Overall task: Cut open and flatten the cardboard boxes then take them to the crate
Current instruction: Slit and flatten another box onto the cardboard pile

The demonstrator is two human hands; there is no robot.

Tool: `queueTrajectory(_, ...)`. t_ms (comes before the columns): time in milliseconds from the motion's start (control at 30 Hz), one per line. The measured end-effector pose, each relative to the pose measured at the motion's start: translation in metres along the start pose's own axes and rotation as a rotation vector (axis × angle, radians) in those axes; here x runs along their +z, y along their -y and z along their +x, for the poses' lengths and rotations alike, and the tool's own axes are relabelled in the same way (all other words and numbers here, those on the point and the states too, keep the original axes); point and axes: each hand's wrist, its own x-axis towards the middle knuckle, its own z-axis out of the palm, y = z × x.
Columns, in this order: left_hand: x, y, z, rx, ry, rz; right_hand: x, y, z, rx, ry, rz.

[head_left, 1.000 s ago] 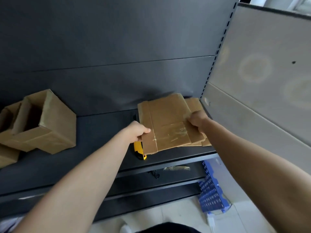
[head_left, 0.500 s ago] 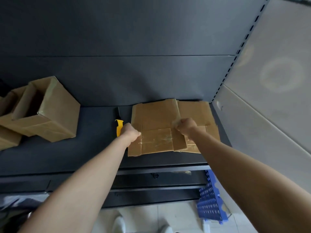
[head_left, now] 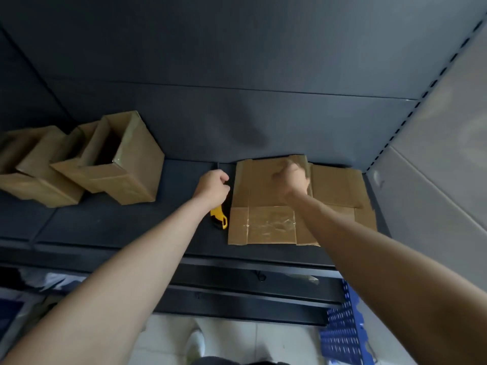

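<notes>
A flattened cardboard box (head_left: 266,225) lies on the dark shelf (head_left: 105,227), on top of another flat sheet (head_left: 340,185) that sticks out to its right. My right hand (head_left: 291,177) sits curled at the box's far edge and grips a flap there; it is blurred. My left hand (head_left: 212,187) is just left of the box, fingers curled over the middle of a yellow utility knife (head_left: 220,218) lying on the shelf. The knife's black tip shows beyond my knuckles. A blue crate (head_left: 342,327) stands on the floor at the lower right.
Two open, unflattened cardboard boxes, the nearer one (head_left: 126,159) and another (head_left: 39,167), rest on the shelf's left side. A dark back panel rises behind the shelf, and a grey side wall (head_left: 434,167) closes the right. Lower shelves and pale floor tiles show below.
The flattened box went from held up to lying flat on the shelf. My left hand left its left edge and moved onto the knife; my right hand slid to the far flap.
</notes>
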Motion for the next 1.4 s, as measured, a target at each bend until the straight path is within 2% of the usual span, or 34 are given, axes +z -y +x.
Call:
queueTrajectory(100,-0.033,0.011,-0.003,0.072,-0.107,0.029,0.025,0.036,-0.018,-0.172,0.215,0.046)
queueTrajectory(167,-0.056,0.024,-0.007,0.123,-0.199,0.096,0.043,0.053,-0.030,-0.220,0.347,0.042)
queueTrajectory(333,-0.115,0.066,-0.018,0.251,-0.476,0.426,0.091,0.077,-0.044,-0.164,0.471,-0.054)
queueTrajectory(400,-0.132,0.085,-0.019,0.189,-0.473,0.525,0.107,0.085,-0.047,-0.137,0.455,-0.102)
queueTrajectory(500,-0.149,0.106,-0.017,0.119,-0.373,0.566,0.126,0.098,-0.048,-0.063,0.380,-0.139)
queueTrajectory(667,-0.163,0.117,-0.012,0.047,-0.227,0.398,0.147,0.109,-0.042,0.053,0.308,-0.180)
queueTrajectory(800,-0.164,0.122,0.001,0.064,-0.242,0.417,0.157,0.112,-0.032,0.130,0.290,-0.159)
queueTrajectory(867,-0.162,0.120,0.006,0.058,-0.264,0.412,0.157,0.117,-0.030,0.196,0.286,-0.053)
queueTrajectory(967,-0.162,0.122,0.010,0.064,-0.318,0.235,0.145,0.124,-0.029,0.201,0.281,0.139)
queueTrajectory(1167,-0.181,0.104,0.002,0.010,-0.412,-0.416,0.099,0.138,-0.021,0.188,0.287,0.653)
queueTrajectory(1267,-0.184,0.098,0.003,-0.162,-0.388,-0.811,0.068,0.138,-0.015,0.184,0.303,0.885)
queueTrajectory(1400,-0.167,0.117,0.029,-0.441,-0.262,-1.076,0.031,0.128,-0.011,0.133,0.411,0.864)
